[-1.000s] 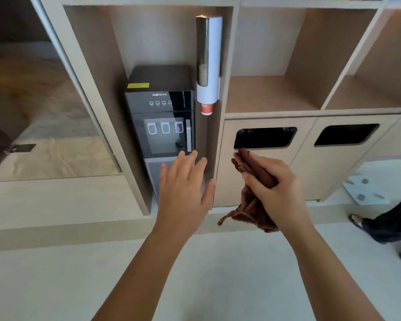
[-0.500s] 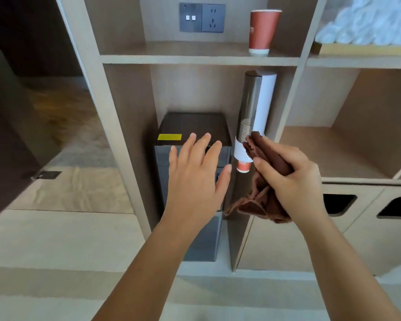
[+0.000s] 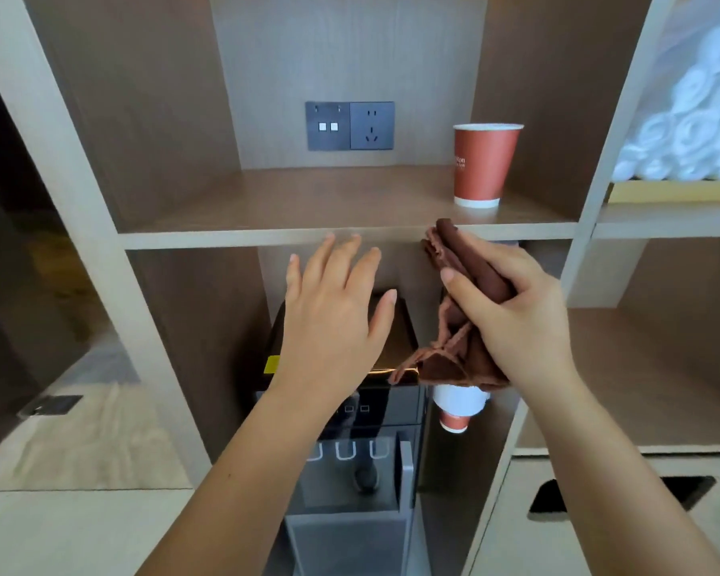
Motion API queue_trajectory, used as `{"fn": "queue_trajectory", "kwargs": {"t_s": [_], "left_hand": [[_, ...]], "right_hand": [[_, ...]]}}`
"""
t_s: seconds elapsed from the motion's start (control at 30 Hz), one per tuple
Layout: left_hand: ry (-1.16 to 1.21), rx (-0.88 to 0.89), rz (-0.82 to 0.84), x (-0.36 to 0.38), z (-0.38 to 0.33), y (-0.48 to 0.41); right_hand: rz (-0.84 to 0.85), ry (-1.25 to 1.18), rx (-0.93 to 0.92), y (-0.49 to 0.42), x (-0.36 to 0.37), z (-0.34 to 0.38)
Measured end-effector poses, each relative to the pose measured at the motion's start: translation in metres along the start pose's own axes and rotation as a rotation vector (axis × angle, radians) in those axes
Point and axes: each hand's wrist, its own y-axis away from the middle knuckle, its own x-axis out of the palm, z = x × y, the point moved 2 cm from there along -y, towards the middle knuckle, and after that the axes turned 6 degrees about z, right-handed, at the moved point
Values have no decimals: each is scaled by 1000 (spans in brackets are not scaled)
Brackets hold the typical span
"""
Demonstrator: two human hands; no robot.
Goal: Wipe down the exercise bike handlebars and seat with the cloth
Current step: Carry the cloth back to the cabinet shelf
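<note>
My right hand (image 3: 516,322) is closed around a bunched brown cloth (image 3: 454,351); one end sticks up past my fingers and the rest hangs below my palm. My left hand (image 3: 333,313) is raised beside it, palm forward and fingers spread, holding nothing. Both hands are in front of a wooden shelf unit, just below the edge of a shelf (image 3: 292,236). No exercise bike, handlebar or seat is in view.
A red paper cup (image 3: 481,164) stands on the shelf near a wall socket panel (image 3: 350,126). Below are a black water dispenser (image 3: 350,451) and a white cup holder tube (image 3: 456,405). Rolled white towels (image 3: 691,126) fill the upper right compartment. A bin slot (image 3: 624,492) is at lower right.
The view has tilted upward along the shelf unit, bringing the cup shelf and socket to the middle. Both hands keep the same pose, the cloth still held in the right.
</note>
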Motion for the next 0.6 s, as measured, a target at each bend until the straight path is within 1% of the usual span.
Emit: {"fn": "queue_trajectory", "kwargs": {"t_s": [0.07,0.2,0.4,0.5,0.6], "left_hand": [[-2,11,-9,1,8,-11],[2,33,-23,1,26,-31],[-35,51,-19,-8,60,-58],[-56,31,-29,-14,83,-69],[-92,18,-30,-19,107,-75]], "right_hand": [[-23,17,-35,-13,2,4],[-17,54,-98,-38,12,16],[-57,243,-232,-77,37,36],[-40,317,-228,-99,58,39],[23,412,-186,-120,80,37]]}}
